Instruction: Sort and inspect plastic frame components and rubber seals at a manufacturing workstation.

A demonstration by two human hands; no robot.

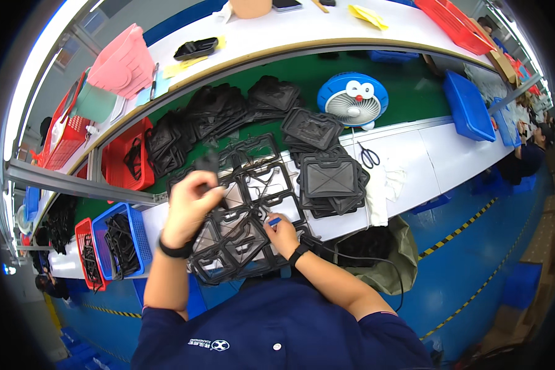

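Observation:
In front of me lies a black moulded plastic sheet of joined square frames [243,237], with pale table showing through its openings. My left hand [193,202] is raised over its left side, closed, with a blurred small black piece [208,161] at its fingertips. Closed near the middle of the sheet, my right hand [282,236] grips a small tool with a blue handle [274,222]; its tip is too small to make out. To the right is a stack of flat black square plastic covers [330,179].
Piles of black plastic parts [213,111] lie on the green belt. A blue fan [353,102], black scissors [369,155] and white gloves [377,197] are beyond and right of the stack. Left are a red bin [120,157] and a blue basket [143,237]; an olive sack [401,259] is below right.

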